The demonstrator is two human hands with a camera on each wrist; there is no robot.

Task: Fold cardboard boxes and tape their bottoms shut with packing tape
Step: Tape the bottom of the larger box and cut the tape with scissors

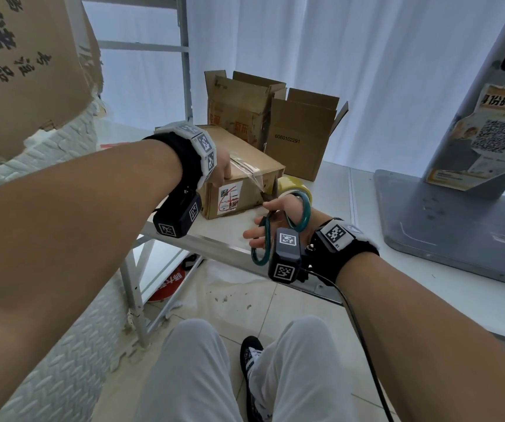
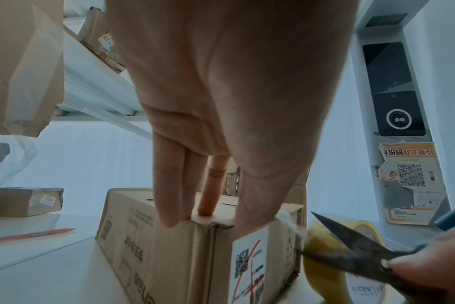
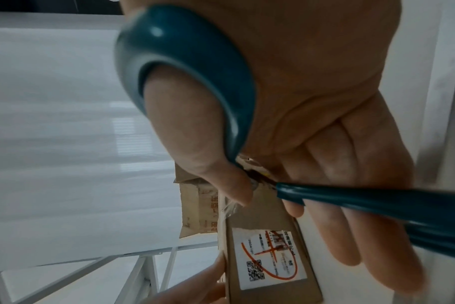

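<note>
the right hand (image 1: 281,213) sits nearest, thumb through one teal loop of the scissors (image 1: 271,220), other fingers spread loosely by the second loop — the dark blades stand apart around a strip of clear tape (image 1: 256,179). that strip runs from the top of the closed box (image 1: 245,175) down off its near edge, just beside the yellow tape roll (image 1: 295,185), which reads "cctv" in the left wrist view. the left hand (image 1: 219,166) presses straight fingers on the box top, thumb down the labelled end. the box is worn brown cardboard; its white label (image 1: 229,197) carries a qr code crossed in red. it lies on the white table (image 1: 351,239). behind, an open box (image 1: 300,138) reads "6080102291".
</note>
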